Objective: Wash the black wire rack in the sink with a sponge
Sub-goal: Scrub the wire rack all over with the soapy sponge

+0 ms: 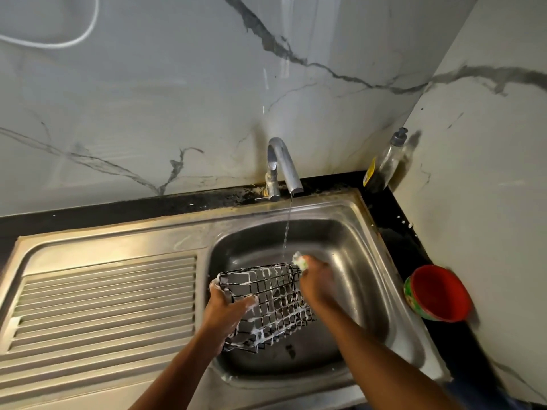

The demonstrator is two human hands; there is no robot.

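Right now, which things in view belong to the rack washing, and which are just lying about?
In the job: black wire rack, soapy, gripped by the left hand; sponge in the right hand; sink; tap, running.
Lying about: pump bottle in the corner; red bowl on the counter; white cable on the wall.

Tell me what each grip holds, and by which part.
The left grip holds the rack by its left rim; the right grip holds the sponge by its near end.
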